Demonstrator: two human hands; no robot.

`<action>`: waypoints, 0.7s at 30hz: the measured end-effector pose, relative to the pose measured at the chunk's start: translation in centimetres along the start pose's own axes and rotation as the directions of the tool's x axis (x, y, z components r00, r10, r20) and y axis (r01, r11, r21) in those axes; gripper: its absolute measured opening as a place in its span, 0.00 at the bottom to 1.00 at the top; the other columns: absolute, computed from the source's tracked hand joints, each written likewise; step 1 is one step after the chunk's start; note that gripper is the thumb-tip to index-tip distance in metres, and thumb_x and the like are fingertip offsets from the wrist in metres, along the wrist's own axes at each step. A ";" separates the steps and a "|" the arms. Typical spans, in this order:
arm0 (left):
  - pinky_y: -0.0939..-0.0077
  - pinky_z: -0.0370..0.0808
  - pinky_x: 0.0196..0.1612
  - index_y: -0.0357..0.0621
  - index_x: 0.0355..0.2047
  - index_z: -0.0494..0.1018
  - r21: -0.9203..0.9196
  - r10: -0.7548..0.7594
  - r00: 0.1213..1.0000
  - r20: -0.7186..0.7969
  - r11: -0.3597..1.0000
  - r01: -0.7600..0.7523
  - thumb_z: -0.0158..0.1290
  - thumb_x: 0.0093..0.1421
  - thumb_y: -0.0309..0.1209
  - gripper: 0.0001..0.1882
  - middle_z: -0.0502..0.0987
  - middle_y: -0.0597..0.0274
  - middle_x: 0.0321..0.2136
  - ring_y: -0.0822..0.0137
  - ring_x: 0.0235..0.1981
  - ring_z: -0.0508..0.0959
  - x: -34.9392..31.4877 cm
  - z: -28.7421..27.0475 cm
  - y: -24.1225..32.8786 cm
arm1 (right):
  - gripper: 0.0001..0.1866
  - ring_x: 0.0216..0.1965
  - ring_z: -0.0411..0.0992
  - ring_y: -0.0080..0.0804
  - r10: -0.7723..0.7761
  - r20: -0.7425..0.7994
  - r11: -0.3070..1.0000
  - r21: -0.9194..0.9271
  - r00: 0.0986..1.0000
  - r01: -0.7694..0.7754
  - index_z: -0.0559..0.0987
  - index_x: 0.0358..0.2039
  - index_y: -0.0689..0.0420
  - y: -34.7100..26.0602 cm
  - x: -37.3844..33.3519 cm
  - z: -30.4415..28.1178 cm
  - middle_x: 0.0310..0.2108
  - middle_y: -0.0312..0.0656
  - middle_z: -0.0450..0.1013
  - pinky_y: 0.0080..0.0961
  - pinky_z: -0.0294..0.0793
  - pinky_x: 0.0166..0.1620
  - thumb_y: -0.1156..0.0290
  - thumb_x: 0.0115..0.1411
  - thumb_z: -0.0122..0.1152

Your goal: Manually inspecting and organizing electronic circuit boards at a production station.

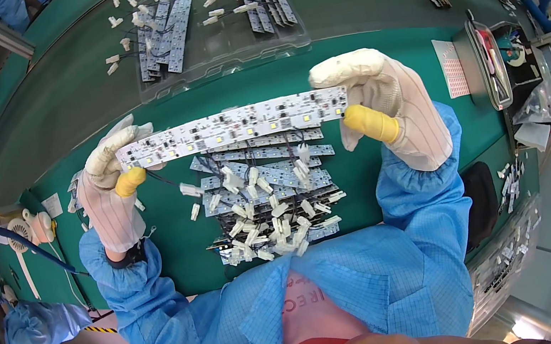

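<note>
A long white LED circuit board [232, 127] is held up level between my two gloved hands. My left hand [112, 162] pinches its left end, with a yellow cover on the thumb. At the other end, my right hand [380, 105] grips the board between its yellow-covered thumb and its fingers. A dark lead with a white connector [190, 190] hangs from near the board's left end. Below the held board lies a pile of similar LED boards [271, 190], with many white connectors [256, 229] heaped over its near part.
Beyond the green table [371, 49], a clear plastic tray [229, 60] carries more boards [178, 32] in two groups. A metal box of tools [485, 63] stands at the right, near a printed sheet [450, 65]. At the left are a small white fan [19, 230] and a co-worker's blue sleeve [41, 328].
</note>
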State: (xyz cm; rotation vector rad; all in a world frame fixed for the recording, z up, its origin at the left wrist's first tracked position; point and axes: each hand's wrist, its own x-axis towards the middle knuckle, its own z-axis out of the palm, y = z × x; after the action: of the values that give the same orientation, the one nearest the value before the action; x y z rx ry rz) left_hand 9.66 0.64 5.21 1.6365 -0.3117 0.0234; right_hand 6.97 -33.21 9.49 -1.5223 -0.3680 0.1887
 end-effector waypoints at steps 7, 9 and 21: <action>0.72 0.78 0.41 0.30 0.48 0.70 -0.033 0.101 0.995 -0.006 0.994 -0.101 0.62 0.51 0.29 0.26 0.74 0.45 0.47 0.61 0.39 0.79 -0.1 0.0 0.2 | 0.24 0.24 0.69 0.21 -0.018 -0.059 0.998 -0.058 0.998 0.014 0.70 0.49 0.64 0.7 0.7 0.1 0.37 0.42 0.72 0.16 0.68 0.29 0.63 0.57 0.63; 0.66 0.76 0.47 0.31 0.46 0.72 -0.065 0.032 0.998 -0.047 0.997 -0.035 0.63 0.49 0.30 0.24 0.77 0.47 0.43 0.62 0.40 0.79 -0.4 0.8 1.1 | 0.28 0.22 0.68 0.20 -0.010 -0.117 0.995 -0.102 0.993 -0.002 0.70 0.48 0.64 0.8 0.8 0.2 0.33 0.39 0.72 0.13 0.65 0.27 0.57 0.55 0.65; 0.63 0.70 0.53 0.32 0.48 0.70 0.247 0.117 0.990 0.078 0.960 -0.133 0.60 0.54 0.32 0.24 0.78 0.49 0.40 0.65 0.38 0.79 -0.4 0.1 1.6 | 0.31 0.20 0.66 0.18 0.028 -0.123 0.977 -0.206 0.992 -0.053 0.69 0.50 0.65 1.6 1.3 0.4 0.29 0.38 0.70 0.13 0.62 0.25 0.53 0.56 0.63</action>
State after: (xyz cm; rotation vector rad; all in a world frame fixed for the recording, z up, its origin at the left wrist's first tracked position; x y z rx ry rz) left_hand 8.93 0.54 6.70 1.8701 -0.4762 0.1115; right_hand 8.22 -32.32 8.10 -1.7413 -0.2674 0.0920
